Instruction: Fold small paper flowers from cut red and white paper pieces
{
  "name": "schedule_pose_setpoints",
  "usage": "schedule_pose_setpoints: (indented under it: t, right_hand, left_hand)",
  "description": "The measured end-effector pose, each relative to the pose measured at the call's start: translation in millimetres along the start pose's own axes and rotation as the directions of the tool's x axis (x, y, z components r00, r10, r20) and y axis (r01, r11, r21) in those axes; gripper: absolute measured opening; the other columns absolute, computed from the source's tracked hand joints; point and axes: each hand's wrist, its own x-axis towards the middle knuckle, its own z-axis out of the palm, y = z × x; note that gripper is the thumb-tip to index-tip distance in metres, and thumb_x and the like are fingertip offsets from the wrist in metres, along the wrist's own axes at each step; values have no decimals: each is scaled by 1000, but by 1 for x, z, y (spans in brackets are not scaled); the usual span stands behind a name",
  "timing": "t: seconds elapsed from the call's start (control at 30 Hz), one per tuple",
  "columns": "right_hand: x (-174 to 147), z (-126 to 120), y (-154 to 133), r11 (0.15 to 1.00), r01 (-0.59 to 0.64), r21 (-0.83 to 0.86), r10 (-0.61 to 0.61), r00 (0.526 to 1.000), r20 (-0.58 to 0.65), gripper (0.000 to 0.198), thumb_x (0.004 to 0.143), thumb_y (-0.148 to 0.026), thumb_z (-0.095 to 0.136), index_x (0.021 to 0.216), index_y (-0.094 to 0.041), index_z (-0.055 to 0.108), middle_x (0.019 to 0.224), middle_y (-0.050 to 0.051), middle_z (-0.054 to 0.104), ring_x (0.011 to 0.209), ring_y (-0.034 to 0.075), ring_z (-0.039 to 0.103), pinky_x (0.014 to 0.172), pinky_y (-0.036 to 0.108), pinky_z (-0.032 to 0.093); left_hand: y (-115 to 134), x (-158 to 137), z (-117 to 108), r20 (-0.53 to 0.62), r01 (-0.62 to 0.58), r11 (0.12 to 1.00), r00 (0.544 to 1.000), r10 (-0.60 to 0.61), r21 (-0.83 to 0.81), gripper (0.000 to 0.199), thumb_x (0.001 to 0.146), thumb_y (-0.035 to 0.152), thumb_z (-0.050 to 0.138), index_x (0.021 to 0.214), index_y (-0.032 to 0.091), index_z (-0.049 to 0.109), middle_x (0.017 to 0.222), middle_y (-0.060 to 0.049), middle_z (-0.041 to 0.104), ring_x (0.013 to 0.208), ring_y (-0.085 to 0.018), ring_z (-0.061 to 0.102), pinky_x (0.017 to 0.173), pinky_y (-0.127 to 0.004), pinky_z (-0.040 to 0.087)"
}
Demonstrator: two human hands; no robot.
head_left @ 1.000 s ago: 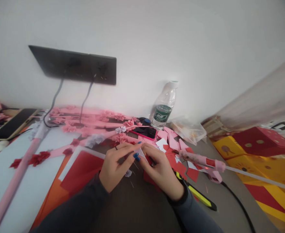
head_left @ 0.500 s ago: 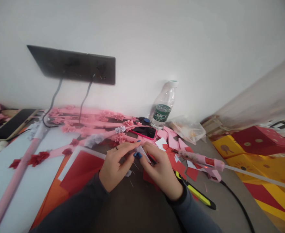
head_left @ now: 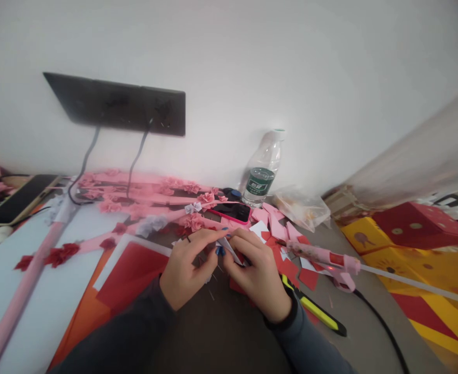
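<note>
Between my fingertips is a small piece of white paper (head_left: 230, 248), pinched from both sides and partly hidden by the fingers. My left hand (head_left: 190, 265) has thumb and forefinger closed on its left edge. My right hand (head_left: 257, 270) grips the other side with thumb and bent fingers. Red and pink paper pieces (head_left: 287, 267) lie just beyond and right of my right hand. A pink glue gun (head_left: 322, 257) with a white glue stick in its back rests there, its small red light lit. Near my right wrist lies a yellow and black utility knife (head_left: 317, 311).
Pink paper-wrapped branches (head_left: 135, 189) with paper flowers stretch along the wall. Red paper (head_left: 131, 275) lies on white sheets at left. A water bottle (head_left: 260, 176), a pink-cased phone (head_left: 232, 212) and a plastic bag (head_left: 302, 208) stand behind. Yellow and red boxes (head_left: 416, 249) are at right.
The white paper has turned slightly between my fingers and shows more edge-on. Both hands have shifted only a little; the things around them have stayed put.
</note>
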Motion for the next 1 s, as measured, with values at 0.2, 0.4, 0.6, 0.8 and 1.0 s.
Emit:
schedule_pose_setpoints:
  t: [0.2,0.4,0.6,0.8,1.0]
  right_hand:
    - [1,0,-4,992,114,-46,-115,993,-23,21,83,-6,55,72,-23,52,79,5,66,77,21,58,69,35,45]
    - [1,0,-6,993,114,25,-114,993,-19,21,81,-3,52,74,-23,53,76,3,66,75,20,59,71,35,46]
    - [1,-2,-5,974,-122,191,133,990,-45,11,82,-11,54,77,-21,55,70,-1,61,64,15,55,60,26,44]
    - [3,-8,-1,976,-134,171,141,989,-33,11,83,-14,55,74,-20,56,66,-2,60,60,13,53,57,24,41]
    - [4,-8,2,942,-174,285,168,985,46,11,85,-16,58,74,-20,57,67,-1,60,61,13,53,58,24,41]
  left_hand:
    - [-2,-5,7,-30,156,970,986,-164,-186,36,84,4,51,114,21,58,104,-5,68,92,-17,66,81,-26,55]
    - [-2,-1,5,-29,126,983,991,-131,-132,23,79,2,52,92,19,60,93,-4,62,89,-18,61,77,-28,49]
    - [-3,0,2,-24,131,962,990,-140,-239,13,88,13,55,96,18,64,100,-7,64,97,-21,61,83,-31,49]
    - [-7,2,4,212,489,638,861,-462,-595,38,91,53,58,90,15,65,80,-4,65,67,-14,59,62,-25,51]
    - [-8,7,4,309,595,549,791,-528,-586,41,79,54,73,73,14,64,64,0,62,57,-10,56,54,-20,47]
